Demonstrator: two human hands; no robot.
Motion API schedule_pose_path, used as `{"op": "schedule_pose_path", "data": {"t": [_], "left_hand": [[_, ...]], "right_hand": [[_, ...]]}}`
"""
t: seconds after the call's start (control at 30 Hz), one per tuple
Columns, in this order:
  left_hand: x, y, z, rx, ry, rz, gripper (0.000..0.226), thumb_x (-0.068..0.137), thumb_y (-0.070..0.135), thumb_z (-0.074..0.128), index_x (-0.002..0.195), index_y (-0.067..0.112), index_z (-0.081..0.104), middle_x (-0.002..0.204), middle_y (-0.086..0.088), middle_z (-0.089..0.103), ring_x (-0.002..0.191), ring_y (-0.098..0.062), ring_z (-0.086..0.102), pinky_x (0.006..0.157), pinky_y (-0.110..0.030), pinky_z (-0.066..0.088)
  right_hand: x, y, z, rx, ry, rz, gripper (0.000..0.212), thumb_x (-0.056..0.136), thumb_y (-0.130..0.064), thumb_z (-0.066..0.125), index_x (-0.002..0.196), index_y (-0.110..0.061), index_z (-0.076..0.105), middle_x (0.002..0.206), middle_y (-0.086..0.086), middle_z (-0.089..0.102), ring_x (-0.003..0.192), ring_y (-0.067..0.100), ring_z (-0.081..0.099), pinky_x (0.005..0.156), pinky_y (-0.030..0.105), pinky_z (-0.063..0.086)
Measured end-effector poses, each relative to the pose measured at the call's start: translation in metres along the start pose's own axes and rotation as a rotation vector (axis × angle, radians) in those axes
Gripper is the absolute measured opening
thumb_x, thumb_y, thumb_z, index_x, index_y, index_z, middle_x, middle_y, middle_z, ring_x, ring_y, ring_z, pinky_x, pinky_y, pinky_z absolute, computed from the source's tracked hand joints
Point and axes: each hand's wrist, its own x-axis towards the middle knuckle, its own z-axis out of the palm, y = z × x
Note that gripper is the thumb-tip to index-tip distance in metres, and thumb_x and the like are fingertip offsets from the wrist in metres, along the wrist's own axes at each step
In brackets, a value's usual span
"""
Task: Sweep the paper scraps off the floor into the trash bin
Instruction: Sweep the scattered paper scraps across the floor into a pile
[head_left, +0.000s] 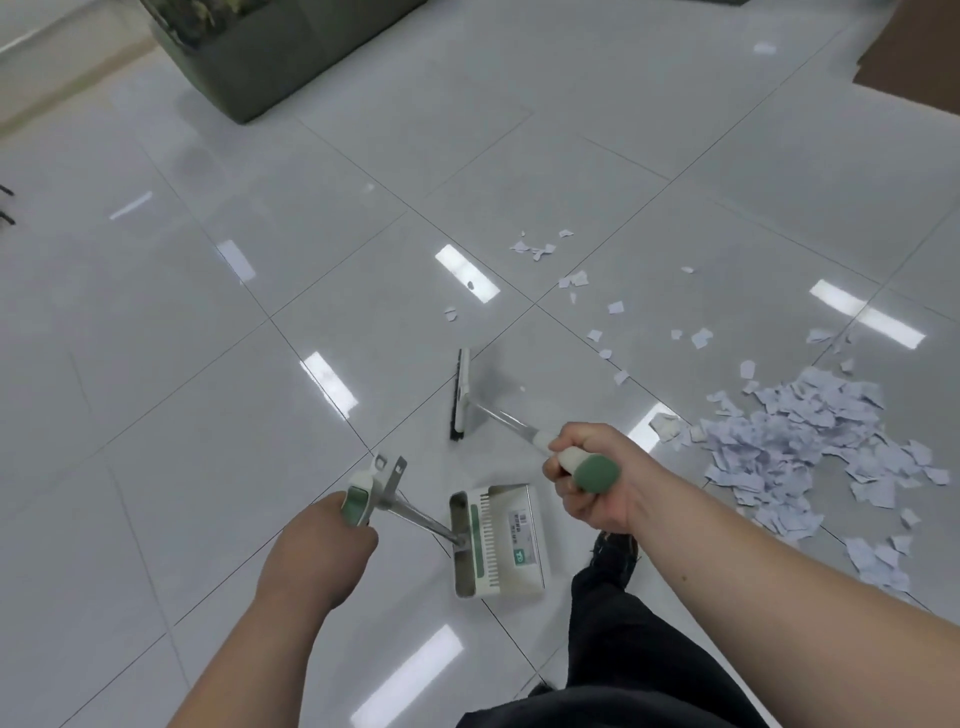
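Your left hand reaches in from the bottom edge, forearm angled up, with the fingers curled tight round the green-and-white grip of the dustpan. Its metal shaft slopes down and right to the pan, which sits low over the floor just ahead of your dark shoe. I cannot tell whether it touches the tiles.

Your right hand comes across from the right side, wrist bent, back of the hand up. It makes a full fist round the top of the broom handle, and the green end cap pokes out of that fist. The shaft runs forward and left to the broom head, which is beyond both hands, with the dark bristles along its left side.

The paper scraps lie on the floor to your right. There is a thick heap beside your right forearm, and loose bits trail ahead toward the middle tiles. The broom head is well apart from the heap. A dark green planter stands at the floor's far edge.
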Motion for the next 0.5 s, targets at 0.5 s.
{"op": "schedule_pose_path", "data": {"t": [0.5], "left_hand": [[0.108, 0.172, -0.022, 0.116, -0.076, 0.097, 0.012, 0.083, 0.013, 0.054, 0.077, 0.023, 0.053, 0.066, -0.003, 0.058, 0.058, -0.025, 0.055, 0.057, -0.028, 0.039]], "right_hand": [[-0.013, -0.164, -0.065, 0.327, 0.235, 0.023, 0.016, 0.076, -0.011, 0.059, 0.086, -0.018, 0.049, 0.056, 0.000, 0.051, 0.033, 0.010, 0.034, 0.033, 0.013, 0.024]]}}
